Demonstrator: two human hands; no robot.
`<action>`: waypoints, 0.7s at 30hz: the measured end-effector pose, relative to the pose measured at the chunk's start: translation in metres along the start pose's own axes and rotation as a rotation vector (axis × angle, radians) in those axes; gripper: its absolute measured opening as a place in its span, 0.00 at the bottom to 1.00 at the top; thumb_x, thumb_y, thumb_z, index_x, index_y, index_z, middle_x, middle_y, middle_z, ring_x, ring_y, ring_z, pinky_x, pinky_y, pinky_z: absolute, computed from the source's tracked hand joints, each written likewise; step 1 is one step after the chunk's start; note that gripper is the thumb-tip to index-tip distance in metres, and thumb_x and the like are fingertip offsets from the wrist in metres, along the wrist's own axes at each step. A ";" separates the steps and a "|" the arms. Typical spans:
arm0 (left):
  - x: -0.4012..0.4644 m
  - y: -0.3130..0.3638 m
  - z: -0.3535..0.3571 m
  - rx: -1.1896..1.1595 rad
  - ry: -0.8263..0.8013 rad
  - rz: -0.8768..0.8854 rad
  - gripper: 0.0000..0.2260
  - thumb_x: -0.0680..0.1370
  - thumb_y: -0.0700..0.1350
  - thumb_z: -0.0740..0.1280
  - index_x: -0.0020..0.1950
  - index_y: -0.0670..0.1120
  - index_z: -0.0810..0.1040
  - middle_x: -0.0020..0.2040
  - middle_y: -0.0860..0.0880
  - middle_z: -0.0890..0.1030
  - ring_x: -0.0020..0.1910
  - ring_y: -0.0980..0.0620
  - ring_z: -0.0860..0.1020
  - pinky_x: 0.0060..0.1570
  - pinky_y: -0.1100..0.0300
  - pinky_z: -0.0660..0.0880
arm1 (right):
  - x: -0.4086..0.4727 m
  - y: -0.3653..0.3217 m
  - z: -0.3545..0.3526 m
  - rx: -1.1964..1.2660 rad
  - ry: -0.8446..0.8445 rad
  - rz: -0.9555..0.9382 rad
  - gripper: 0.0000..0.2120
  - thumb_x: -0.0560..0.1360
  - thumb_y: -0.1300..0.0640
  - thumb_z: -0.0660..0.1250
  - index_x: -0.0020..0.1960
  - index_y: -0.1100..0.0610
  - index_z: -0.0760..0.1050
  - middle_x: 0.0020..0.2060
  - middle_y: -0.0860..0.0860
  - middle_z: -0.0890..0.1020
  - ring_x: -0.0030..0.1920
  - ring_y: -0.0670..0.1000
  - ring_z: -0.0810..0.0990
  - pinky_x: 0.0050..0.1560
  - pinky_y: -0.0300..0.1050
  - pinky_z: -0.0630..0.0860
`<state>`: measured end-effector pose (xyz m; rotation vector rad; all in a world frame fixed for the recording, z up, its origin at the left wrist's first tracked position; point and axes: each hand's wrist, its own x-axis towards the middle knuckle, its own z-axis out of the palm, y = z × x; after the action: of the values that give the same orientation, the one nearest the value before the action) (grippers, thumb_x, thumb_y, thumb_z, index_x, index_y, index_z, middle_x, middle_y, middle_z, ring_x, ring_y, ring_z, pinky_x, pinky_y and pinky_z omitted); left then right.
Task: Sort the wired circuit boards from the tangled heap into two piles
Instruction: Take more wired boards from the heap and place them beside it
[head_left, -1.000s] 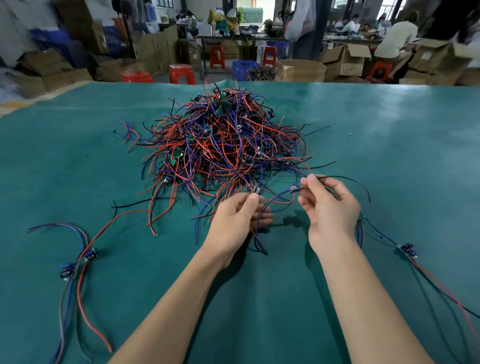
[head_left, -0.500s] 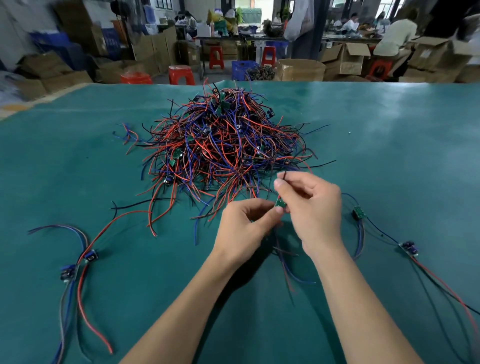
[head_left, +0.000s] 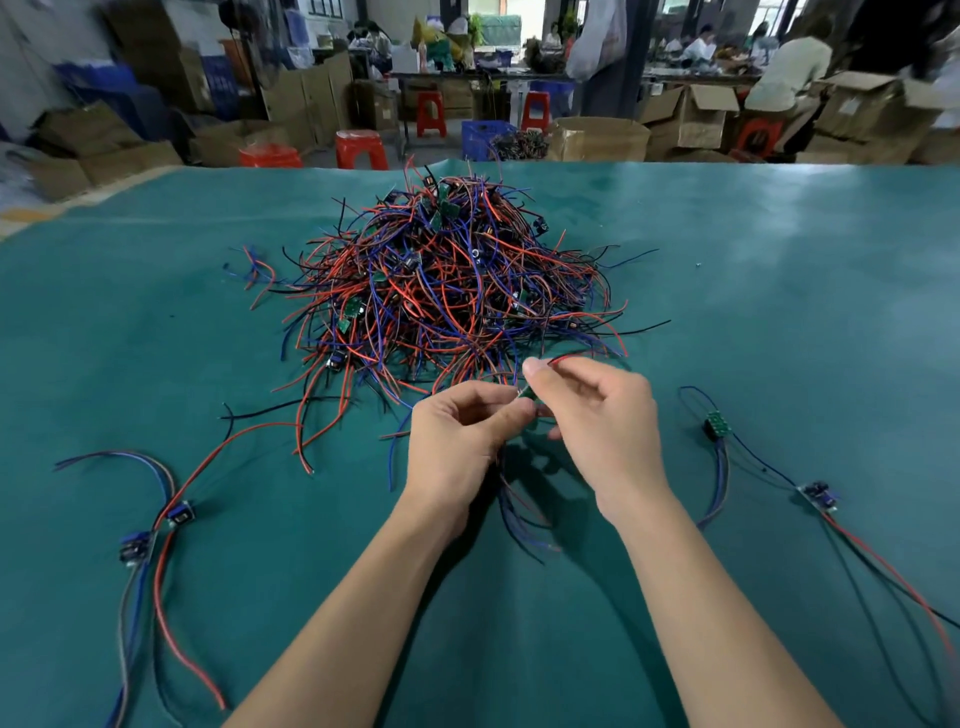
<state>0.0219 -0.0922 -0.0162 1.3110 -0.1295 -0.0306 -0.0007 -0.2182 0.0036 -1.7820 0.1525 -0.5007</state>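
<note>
Pinching one small green board (head_left: 529, 399), left hand (head_left: 457, 441) and right hand (head_left: 602, 431), wires dangling.

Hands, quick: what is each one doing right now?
Left hand: pinching the small green board.
Right hand: pinching the same board from the other side.

Heap (head_left: 447, 291) sitting at 12 on table (head_left: 779, 312); hands (head_left: 530, 431) just before it; boards lying at 8 (head_left: 156, 530) and 4 (head_left: 769, 462).
</note>
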 end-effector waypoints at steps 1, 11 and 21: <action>-0.001 -0.002 0.000 0.039 0.001 0.032 0.04 0.70 0.36 0.77 0.42 0.39 0.83 0.39 0.42 0.84 0.34 0.52 0.78 0.39 0.61 0.76 | 0.001 0.000 -0.002 0.025 0.016 0.010 0.03 0.73 0.45 0.75 0.42 0.43 0.86 0.35 0.43 0.86 0.37 0.42 0.83 0.42 0.48 0.82; -0.002 0.006 -0.004 0.132 -0.197 0.016 0.11 0.74 0.50 0.71 0.42 0.43 0.84 0.32 0.48 0.81 0.25 0.55 0.66 0.25 0.68 0.62 | 0.007 -0.003 -0.012 0.446 -0.119 0.202 0.06 0.80 0.60 0.70 0.52 0.60 0.85 0.45 0.58 0.88 0.45 0.52 0.86 0.43 0.44 0.82; -0.005 0.015 -0.007 0.102 -0.338 -0.071 0.07 0.75 0.42 0.72 0.37 0.44 0.80 0.36 0.45 0.84 0.24 0.58 0.65 0.24 0.71 0.61 | 0.004 0.003 -0.002 0.242 -0.096 0.064 0.04 0.79 0.58 0.72 0.49 0.51 0.86 0.43 0.50 0.89 0.39 0.49 0.86 0.32 0.44 0.78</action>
<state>0.0172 -0.0812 -0.0042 1.4039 -0.3767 -0.3101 0.0025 -0.2220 0.0021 -1.5554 0.0779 -0.3706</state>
